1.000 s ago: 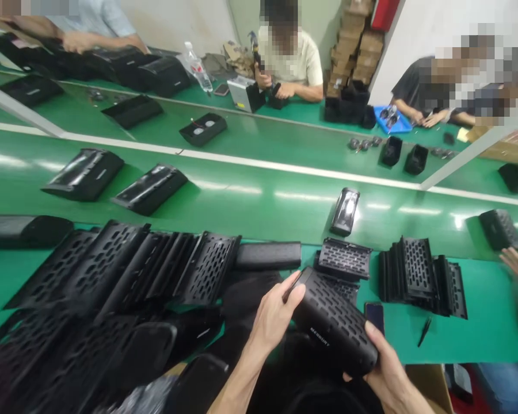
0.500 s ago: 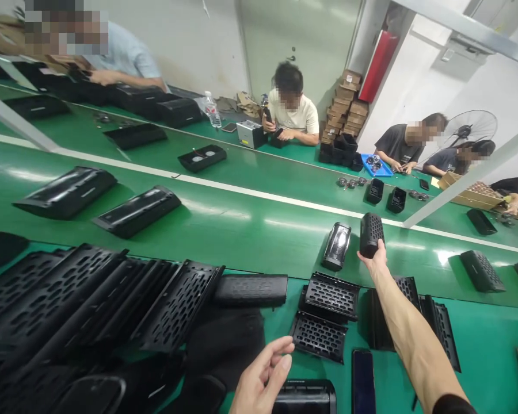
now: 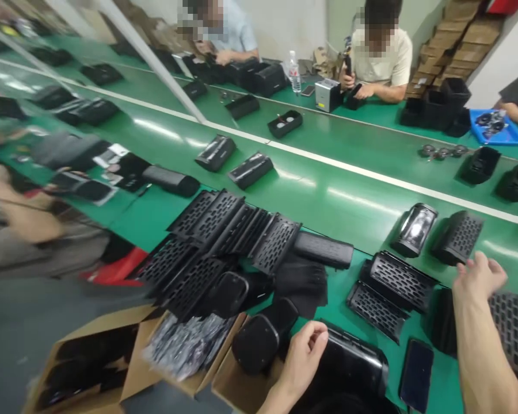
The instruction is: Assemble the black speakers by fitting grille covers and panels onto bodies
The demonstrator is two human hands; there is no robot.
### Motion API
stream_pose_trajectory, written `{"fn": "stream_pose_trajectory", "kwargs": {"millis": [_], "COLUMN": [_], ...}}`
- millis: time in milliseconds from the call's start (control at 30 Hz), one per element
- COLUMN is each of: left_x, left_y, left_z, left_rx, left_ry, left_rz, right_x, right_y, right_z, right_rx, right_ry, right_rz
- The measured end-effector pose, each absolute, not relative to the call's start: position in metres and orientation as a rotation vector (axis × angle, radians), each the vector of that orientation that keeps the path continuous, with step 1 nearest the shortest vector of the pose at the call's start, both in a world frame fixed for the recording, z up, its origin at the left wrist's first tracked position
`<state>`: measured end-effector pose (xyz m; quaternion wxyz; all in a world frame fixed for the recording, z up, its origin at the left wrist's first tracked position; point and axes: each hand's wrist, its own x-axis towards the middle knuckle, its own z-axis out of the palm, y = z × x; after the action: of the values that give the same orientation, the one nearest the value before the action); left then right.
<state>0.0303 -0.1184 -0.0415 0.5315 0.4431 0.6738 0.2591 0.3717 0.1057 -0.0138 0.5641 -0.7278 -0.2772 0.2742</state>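
My right hand [image 3: 479, 279] is just in front of a black speaker housing with a perforated grille [image 3: 460, 237] on the green belt. Its fingers are loosely apart and hold nothing. A glossy black housing [image 3: 415, 230] stands to the left of that one. Low in the view, my left hand [image 3: 304, 353] is curled, thumb close to the index finger, beside the corner of another glossy black housing [image 3: 356, 359]. Whatever may be in its fingers is hidden. Two perforated black panels [image 3: 377, 310] lie between my hands, and a phone [image 3: 416, 374] lies nearer to me.
Many perforated panels [image 3: 220, 221] are piled at the left, by a black cloth-like sheet [image 3: 302, 284]. Below the table edge are cardboard boxes [image 3: 132, 365], one with plastic-wrapped parts [image 3: 187, 345]. More housings [image 3: 250, 169] lie along the belt [image 3: 311, 198]. Several people sit around it.
The view has swung left. My right hand has let go of the grille-fronted housing, now lying on the belt, and drawn back. The fingers of my left hand have curled in.
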Motion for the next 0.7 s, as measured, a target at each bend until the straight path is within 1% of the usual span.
{"fn": "stream_pose_trajectory", "kwargs": {"millis": [67,100,167,233,333,433,467,533,600,700], "left_x": [0.033,0.035,0.037,0.036,0.028,0.01,0.002,-0.013,-0.027,-0.042], "left_y": [-0.122,-0.123,-0.125,-0.13,-0.144,-0.159,-0.161,-0.16,-0.154,-0.145], "left_z": [-0.045,-0.046,-0.048,-0.046,-0.031,-0.002,0.006,0.017,0.015,-0.005], "left_rx": [1.085,1.1,1.138,1.202,1.442,1.837,1.963,2.112,2.13,2.099], "left_ry": [1.609,1.609,1.601,1.594,1.563,1.504,1.556,1.841,2.123,2.26], "left_rz": [0.638,0.647,0.662,0.702,0.914,1.237,1.293,1.237,0.988,0.647], "right_x": [0.317,0.284,0.218,0.163,0.122,0.117,0.119,0.121,0.121,0.12], "right_y": [0.068,0.047,0.011,-0.01,-0.013,-0.005,-0.004,-0.005,-0.008,-0.01], "right_z": [-0.021,-0.03,-0.054,-0.083,-0.118,-0.133,-0.134,-0.133,-0.129,-0.124], "right_rx": [-1.741,-1.752,-1.767,-1.802,-1.959,-2.044,-2.048,-2.043,-2.037,-2.024], "right_ry": [-0.876,-1.025,-1.368,-1.65,-1.954,-2.193,-2.264,-2.386,-2.475,-2.546], "right_rz": [0.739,0.847,1.131,1.277,1.269,1.198,1.18,1.151,1.122,1.076]}}
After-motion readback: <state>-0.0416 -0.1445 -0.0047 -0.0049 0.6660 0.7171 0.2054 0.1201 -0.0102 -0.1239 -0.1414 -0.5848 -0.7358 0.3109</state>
